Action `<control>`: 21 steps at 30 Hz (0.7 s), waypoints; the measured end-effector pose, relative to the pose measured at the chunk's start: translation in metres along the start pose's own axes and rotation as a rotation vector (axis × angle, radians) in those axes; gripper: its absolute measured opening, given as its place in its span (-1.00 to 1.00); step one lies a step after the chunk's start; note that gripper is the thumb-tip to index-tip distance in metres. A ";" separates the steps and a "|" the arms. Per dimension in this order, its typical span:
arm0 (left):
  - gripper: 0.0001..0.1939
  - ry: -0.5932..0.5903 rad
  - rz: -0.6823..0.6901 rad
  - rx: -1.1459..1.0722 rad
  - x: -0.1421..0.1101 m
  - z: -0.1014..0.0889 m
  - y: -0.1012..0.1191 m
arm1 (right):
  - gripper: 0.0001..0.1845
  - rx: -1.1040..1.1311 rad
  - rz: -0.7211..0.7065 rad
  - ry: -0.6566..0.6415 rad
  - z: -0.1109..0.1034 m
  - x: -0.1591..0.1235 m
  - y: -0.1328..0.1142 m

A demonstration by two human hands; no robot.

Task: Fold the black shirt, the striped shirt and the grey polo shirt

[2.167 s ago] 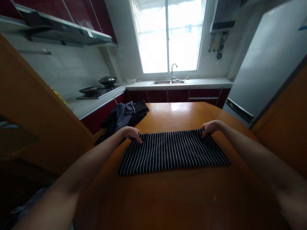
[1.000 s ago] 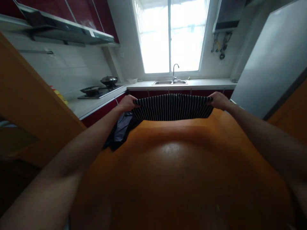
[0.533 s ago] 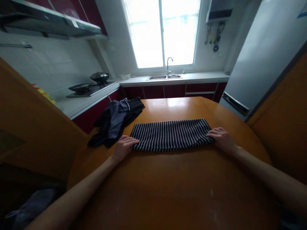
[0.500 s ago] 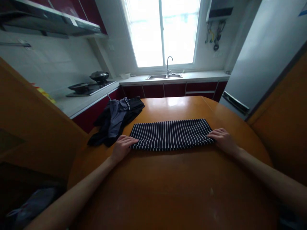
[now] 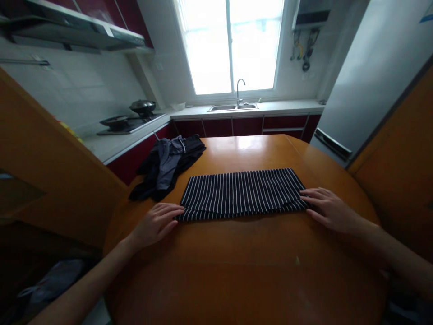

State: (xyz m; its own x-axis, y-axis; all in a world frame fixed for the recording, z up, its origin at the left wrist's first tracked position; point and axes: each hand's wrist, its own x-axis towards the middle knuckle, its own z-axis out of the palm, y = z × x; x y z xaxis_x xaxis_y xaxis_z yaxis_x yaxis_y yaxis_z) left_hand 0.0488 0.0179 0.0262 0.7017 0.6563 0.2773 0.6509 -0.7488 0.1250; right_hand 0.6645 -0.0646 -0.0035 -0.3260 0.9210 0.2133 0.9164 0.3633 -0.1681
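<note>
A black cloth with white stripes (image 5: 241, 192) lies folded into a wide band on the wooden table (image 5: 237, 253). Its near edge shows a second, slightly uneven layer. At its near left corner, the fingertips of my left hand (image 5: 156, 224) touch the fabric, with the thumb apart from the fingers. My right hand (image 5: 329, 210) rests its outstretched fingers on the near right corner, the thumb apart on the side toward me. Neither hand grips the cloth.
Dark clothes (image 5: 169, 164), black and grey, lie heaped at the table's far left. Beyond the table are a sink (image 5: 223, 108) with a tap and a stove (image 5: 131, 123) with pans. A fridge (image 5: 365, 76) stands at right.
Both hands have let go of the cloth's near corners, moving outward and a little toward me. The near edge now lies flatter and slightly nearer to me.
</note>
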 end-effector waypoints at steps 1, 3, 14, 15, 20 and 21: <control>-0.64 0.073 -0.047 0.009 0.004 -0.002 0.002 | -0.52 0.028 0.040 0.034 -0.001 0.005 -0.005; -0.59 0.190 -0.162 0.030 0.029 -0.001 0.015 | -0.47 0.076 0.119 0.125 0.003 0.028 -0.021; -0.43 -0.060 -0.295 0.048 0.224 0.131 0.132 | -0.36 0.014 0.245 -0.030 0.090 0.184 -0.148; -0.43 -0.057 -0.309 0.053 0.222 0.137 0.133 | -0.37 0.014 0.249 -0.022 0.095 0.182 -0.148; -0.42 -0.038 -0.350 0.050 0.212 0.144 0.126 | -0.37 0.047 0.286 -0.031 0.100 0.176 -0.131; -0.41 -0.052 -0.377 0.034 0.211 0.142 0.121 | -0.35 0.050 0.307 -0.047 0.098 0.175 -0.123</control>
State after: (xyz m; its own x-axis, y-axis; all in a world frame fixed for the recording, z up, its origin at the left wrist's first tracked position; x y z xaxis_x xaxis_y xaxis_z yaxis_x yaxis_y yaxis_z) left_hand 0.3163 0.0786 -0.0352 0.4244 0.8895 0.1690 0.8749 -0.4510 0.1766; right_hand 0.4722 0.0655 -0.0402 -0.0471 0.9938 0.1011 0.9615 0.0725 -0.2650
